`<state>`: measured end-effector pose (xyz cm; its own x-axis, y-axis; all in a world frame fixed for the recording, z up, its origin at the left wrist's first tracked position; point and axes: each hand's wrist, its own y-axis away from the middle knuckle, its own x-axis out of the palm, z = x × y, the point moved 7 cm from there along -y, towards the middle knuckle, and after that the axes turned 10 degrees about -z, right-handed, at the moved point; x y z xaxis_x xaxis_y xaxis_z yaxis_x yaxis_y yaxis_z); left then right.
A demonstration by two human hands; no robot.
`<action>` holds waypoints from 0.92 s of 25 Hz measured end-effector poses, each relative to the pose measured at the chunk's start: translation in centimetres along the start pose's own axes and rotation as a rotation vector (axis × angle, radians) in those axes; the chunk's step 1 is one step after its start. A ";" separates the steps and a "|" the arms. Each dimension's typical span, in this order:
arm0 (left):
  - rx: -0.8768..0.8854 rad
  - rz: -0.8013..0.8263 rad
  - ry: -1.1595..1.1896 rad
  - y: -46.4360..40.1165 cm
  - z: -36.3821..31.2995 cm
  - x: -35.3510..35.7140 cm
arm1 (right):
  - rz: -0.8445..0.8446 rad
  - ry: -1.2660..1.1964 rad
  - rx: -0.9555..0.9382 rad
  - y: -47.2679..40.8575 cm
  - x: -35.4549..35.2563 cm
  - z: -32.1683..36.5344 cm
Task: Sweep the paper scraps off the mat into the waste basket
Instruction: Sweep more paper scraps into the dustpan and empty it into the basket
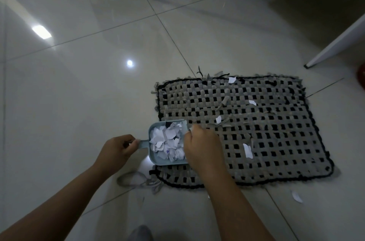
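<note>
Tiled floor [79, 92]; left hand [118, 148] grips scrap-filled dustpan [156, 158]; right hand [201, 144] clenched, contents unclear.

Glossy tiled floor [79, 92] carries a woven mat [276, 142] (one scrap [296, 196] beside it).

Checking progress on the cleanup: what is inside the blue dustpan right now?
The dustpan holds a heap of torn white paper scraps, some with dark or blue marks. The right hand covers its right edge, so anything there or beneath the heap cannot be seen.

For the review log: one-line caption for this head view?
Left hand holds dustpan of scraps at mat edge; right hand beside it.
</note>
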<state>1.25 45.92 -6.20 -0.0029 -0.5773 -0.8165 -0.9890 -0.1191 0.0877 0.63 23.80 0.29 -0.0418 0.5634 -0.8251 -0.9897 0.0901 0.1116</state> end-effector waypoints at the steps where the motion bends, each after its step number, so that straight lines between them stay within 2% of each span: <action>1: -0.002 0.007 0.001 0.0 0.0 0.1 | 0.001 -0.007 -0.019 -0.1 -0.1 0.4; 5: 0.004 0.026 0.013 0.0 -0.1 0.2 | -0.118 -0.035 0.034 -0.7 -3.2 -0.5; 9: -0.029 0.023 0.044 0.0 0.3 0.4 | -0.160 0.101 0.086 -2.2 -4.5 -2.3; 16: -0.045 0.015 0.090 0.2 0.4 0.6 | 0.058 0.161 -0.135 -1.6 0.3 2.0; 19: -0.036 0.015 0.088 0.2 0.4 0.4 | 0.009 0.033 -0.076 -2.1 -0.6 1.2; 23: -0.018 0.009 0.101 -0.1 -0.3 0.1 | -0.147 -0.021 -0.051 -2.7 -4.5 -0.5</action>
<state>1.43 45.64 -6.08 0.0046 -0.6570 -0.7539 -0.9862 -0.1278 0.1054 3.39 20.61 3.37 0.1062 0.5642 -0.8188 -0.9907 0.1309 -0.0383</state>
